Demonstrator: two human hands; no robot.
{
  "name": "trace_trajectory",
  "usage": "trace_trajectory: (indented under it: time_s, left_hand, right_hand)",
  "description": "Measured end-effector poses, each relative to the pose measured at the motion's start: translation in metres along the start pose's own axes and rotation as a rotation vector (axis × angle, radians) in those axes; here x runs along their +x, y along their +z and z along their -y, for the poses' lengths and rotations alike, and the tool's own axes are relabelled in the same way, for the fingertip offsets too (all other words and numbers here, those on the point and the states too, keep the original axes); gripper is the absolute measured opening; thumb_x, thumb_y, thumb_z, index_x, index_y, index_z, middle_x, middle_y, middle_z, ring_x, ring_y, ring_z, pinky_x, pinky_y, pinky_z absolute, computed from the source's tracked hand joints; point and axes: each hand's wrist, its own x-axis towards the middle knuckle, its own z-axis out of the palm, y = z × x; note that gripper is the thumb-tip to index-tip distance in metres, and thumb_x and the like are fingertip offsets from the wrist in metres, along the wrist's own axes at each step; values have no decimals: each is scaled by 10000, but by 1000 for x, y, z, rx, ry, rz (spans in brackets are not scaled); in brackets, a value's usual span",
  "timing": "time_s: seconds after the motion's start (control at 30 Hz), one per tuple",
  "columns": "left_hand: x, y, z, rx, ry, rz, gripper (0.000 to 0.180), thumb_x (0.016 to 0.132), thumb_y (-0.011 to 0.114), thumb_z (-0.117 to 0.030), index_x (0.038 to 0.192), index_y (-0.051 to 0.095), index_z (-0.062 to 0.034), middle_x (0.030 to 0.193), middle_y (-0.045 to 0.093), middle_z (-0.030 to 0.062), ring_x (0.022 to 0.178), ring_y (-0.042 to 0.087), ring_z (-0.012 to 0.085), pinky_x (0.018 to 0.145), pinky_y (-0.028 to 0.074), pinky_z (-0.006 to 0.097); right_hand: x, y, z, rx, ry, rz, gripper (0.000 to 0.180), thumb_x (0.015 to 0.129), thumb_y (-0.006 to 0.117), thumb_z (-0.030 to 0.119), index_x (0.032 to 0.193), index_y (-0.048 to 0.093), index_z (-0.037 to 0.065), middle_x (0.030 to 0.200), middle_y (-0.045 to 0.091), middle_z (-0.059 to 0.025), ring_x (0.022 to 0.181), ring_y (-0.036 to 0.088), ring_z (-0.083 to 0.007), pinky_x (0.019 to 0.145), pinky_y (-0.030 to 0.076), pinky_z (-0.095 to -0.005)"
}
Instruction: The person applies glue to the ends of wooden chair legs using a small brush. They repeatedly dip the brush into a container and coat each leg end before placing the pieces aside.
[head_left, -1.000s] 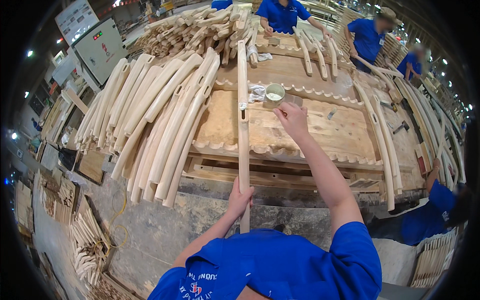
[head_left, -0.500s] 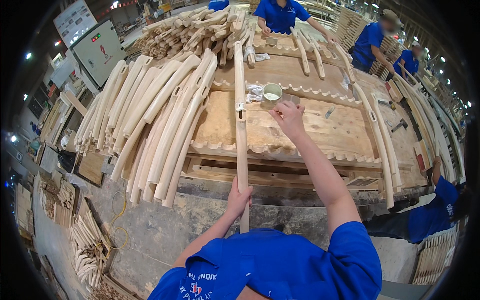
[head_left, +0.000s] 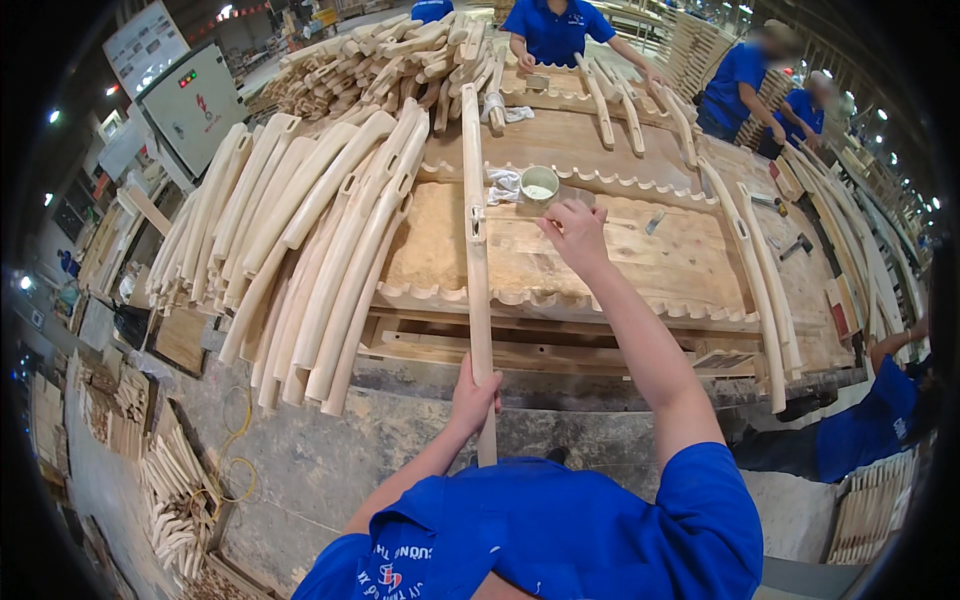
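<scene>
My left hand [head_left: 474,402] is wrapped round the near end of a long pale wooden bar [head_left: 480,320], which points away from me across the workbench. The bar has a slot [head_left: 476,230] in its upper face, with whitish matter at its far end. My right hand [head_left: 577,236] is closed in a pinch on a thin stick-like tool [head_left: 512,219], whose tip reaches left to the slot. Just beyond that hand stands a round cup [head_left: 539,185] with pale paste in it, beside a crumpled white cloth [head_left: 504,185].
Many curved wooden bars [head_left: 340,250] lean on the bench's left side, with a bigger pile [head_left: 390,65] behind. Scalloped wooden rails [head_left: 600,303] cross the bench [head_left: 660,270]. A small flat tool [head_left: 655,222] and a hammer [head_left: 797,247] lie right. Co-workers in blue [head_left: 556,32] stand around.
The view has shifted slightly. The tool's tip remains at the slot, and both hands keep their hold. At the far right a co-worker's arm has moved.
</scene>
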Motion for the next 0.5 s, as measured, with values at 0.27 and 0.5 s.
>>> trace_trajectory:
  time_s: [0.27,0.5]
  left_hand:
    - [0,-1,0,-21,2,-8,479,865,523,-80,1290,304,-83,654,481,46,445,487,134,403,427,264]
    - [-1,-4,1,-22,-9,-9,552,836,569,-120,1320,308,-70,729,537,53,468,506,120,434,433,263]
  right_hand:
    - [-5,-4,4,117,183,77,192,823,646,285,746,578,123,726,589,7,735,548,-182,744,270,-379]
    - [4,7,6,18,176,-10,155,808,663,258,761,594,127,739,589,-2,762,552,-187,765,284,-395]
